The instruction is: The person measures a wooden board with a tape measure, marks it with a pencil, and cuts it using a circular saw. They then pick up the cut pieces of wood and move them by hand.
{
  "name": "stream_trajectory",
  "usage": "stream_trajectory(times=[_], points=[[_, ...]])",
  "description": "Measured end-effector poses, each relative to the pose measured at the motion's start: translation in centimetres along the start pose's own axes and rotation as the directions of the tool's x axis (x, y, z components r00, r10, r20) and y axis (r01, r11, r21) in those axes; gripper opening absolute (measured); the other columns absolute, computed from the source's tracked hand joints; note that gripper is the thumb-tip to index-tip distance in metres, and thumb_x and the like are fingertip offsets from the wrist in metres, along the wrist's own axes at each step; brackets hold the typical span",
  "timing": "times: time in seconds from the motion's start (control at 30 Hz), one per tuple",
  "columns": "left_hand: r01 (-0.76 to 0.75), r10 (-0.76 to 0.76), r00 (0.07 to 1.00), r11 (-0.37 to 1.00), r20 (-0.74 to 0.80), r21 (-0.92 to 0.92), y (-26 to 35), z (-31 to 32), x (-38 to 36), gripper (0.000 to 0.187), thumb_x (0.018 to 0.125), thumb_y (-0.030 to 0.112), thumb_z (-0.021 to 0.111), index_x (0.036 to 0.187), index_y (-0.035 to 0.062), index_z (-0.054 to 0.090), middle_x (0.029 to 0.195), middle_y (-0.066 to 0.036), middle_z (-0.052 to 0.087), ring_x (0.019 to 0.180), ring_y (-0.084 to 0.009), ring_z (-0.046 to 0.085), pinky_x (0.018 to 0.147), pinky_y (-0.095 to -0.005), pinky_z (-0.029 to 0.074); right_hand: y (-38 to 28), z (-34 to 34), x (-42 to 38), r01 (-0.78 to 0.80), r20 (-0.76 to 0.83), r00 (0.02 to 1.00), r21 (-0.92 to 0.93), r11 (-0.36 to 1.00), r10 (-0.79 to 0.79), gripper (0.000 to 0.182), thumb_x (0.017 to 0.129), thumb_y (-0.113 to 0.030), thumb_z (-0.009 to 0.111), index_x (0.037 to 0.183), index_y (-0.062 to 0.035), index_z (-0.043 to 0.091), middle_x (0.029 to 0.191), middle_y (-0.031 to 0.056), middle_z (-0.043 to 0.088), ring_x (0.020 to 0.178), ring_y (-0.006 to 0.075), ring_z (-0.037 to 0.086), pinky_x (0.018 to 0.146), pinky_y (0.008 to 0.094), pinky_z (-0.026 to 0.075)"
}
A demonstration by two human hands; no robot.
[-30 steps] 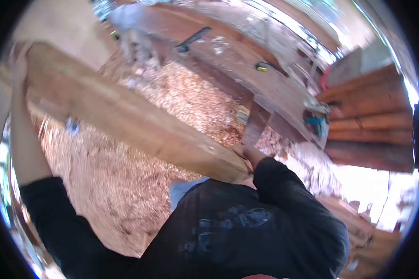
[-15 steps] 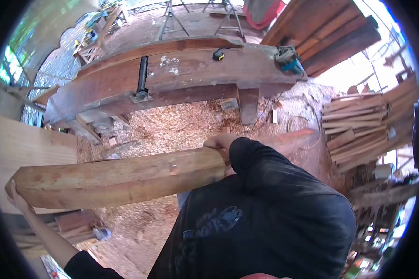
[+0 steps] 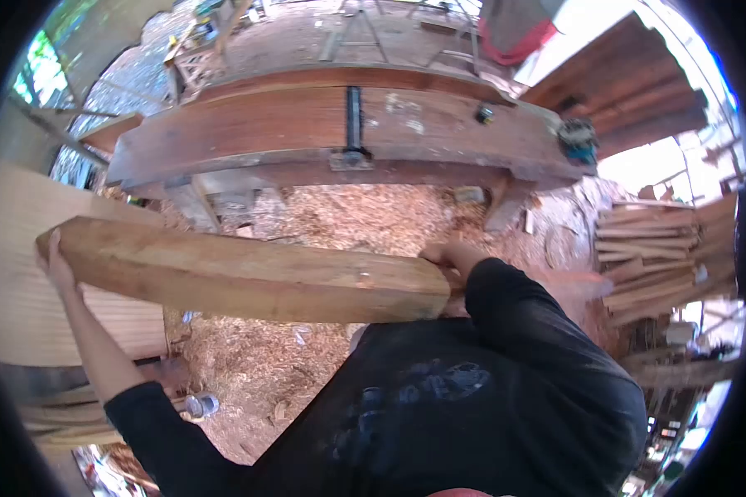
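Note:
A long, thick wooden beam [image 3: 249, 277] is held level in front of my body, above the shavings-covered floor. My left hand [image 3: 56, 257] grips its far left end, with the fingers partly hidden behind the wood. At the opposite end, my right hand [image 3: 449, 255] is closed over the top corner, and part of its grip is out of sight. Beyond the beam stands a heavy wooden workbench [image 3: 265, 132], apart from the timber. Across its top lies a black metal bar [image 3: 354, 124].
On the bench's right side are a tape measure [image 3: 484, 114] and a teal power tool [image 3: 578, 142]. Stacked wood strips [image 3: 646, 248] stand to the right. A pale wooden panel [image 3: 116, 327] is at the left, near a clear jar [image 3: 201, 404]. Dark boards [image 3: 622, 91] lean behind.
The beam's left end has swung up and away from me in the view, while its right end has shifted right. The bench now appears farther right as my view turns. Both hands keep their grip.

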State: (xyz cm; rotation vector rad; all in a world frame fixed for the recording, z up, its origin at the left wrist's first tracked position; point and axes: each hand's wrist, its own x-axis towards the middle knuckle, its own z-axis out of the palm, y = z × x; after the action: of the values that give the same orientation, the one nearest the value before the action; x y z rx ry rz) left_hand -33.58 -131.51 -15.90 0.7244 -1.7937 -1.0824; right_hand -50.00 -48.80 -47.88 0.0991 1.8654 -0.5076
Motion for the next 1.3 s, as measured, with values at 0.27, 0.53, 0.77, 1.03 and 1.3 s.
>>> stream_trajectory(times=[0.27, 0.53, 0.77, 1.03, 1.3], points=[[0.085, -0.035, 0.963, 0.98, 0.268, -0.18, -7.7, 10.1, 10.7, 0.065, 0.09, 0.032, 0.081, 0.141, 0.0017, 0.055, 0.132, -0.018, 0.064, 0.114, -0.0319, 0.068, 0.096, -0.0447, 0.06, -7.6, -5.2, 3.6, -0.139, -0.025, 0.99, 0.068, 0.988, 0.141, 0.055, 0.088, -0.045, 0.061, 0.133, -0.0145, 0.072, 0.138, 0.0191, 0.067, 0.124, 0.0334, 0.066, 0.1, 0.0491, 0.05], [0.061, -0.06, 0.986, 0.998, 0.157, -0.002, -6.7, 16.1, 17.8, 0.073, 0.092, 0.038, 0.079, 0.148, 0.0021, 0.049, 0.14, -0.018, 0.059, 0.122, -0.0309, 0.062, 0.102, -0.0436, 0.054, -16.6, -11.9, 2.0, -0.125, -0.035, 0.991, 0.014, 0.992, 0.126, 0.055, 0.091, -0.041, 0.057, 0.137, -0.0138, 0.07, 0.143, 0.018, 0.065, 0.129, 0.0357, 0.063, 0.105, 0.0513, 0.047], [0.065, -0.066, 0.992, 0.998, 0.108, 0.011, -12.0, 18.9, 23.4, 0.073, 0.092, 0.039, 0.079, 0.147, 0.0008, 0.05, 0.141, -0.018, 0.059, 0.12, -0.0317, 0.062, 0.101, -0.0443, 0.055, -23.8, -14.8, 2.0, -0.118, -0.141, 0.984, -0.053, 0.992, 0.109, 0.055, 0.092, -0.037, 0.054, 0.138, -0.0106, 0.068, 0.145, 0.0198, 0.063, 0.134, 0.0374, 0.06, 0.11, 0.0495, 0.046], [0.161, -0.161, 0.987, 0.985, 0.0, 0.056, -20.0, 17.0, 27.1, 0.076, 0.09, 0.041, 0.079, 0.149, 0.005, 0.05, 0.14, -0.019, 0.059, 0.12, -0.0364, 0.062, 0.1, -0.0494, 0.055, -30.8, -14.4, 9.6, -0.138, -0.186, 0.975, -0.092, 0.986, 0.12, 0.06, 0.094, -0.039, 0.052, 0.144, -0.0068, 0.062, 0.152, 0.0226, 0.056, 0.139, 0.0381, 0.055, 0.115, 0.0467, 0.044], [0.068, -0.078, 0.991, 0.993, 0.111, 0.094, -27.8, 11.8, 32.5, 0.037, 0.097, 0.031, 0.066, 0.116, 0.0, 0.065, 0.117, -0.014, 0.065, 0.11, -0.0289, 0.062, 0.096, -0.0459, 0.052, -36.9, -13.5, 12.2, -0.215, -0.146, 0.968, -0.072, 0.974, 0.203, 0.06, 0.097, -0.033, 0.047, 0.15, -0.0079, 0.056, 0.156, 0.0206, 0.053, 0.143, 0.0395, 0.052, 0.116, 0.0471, 0.043]])
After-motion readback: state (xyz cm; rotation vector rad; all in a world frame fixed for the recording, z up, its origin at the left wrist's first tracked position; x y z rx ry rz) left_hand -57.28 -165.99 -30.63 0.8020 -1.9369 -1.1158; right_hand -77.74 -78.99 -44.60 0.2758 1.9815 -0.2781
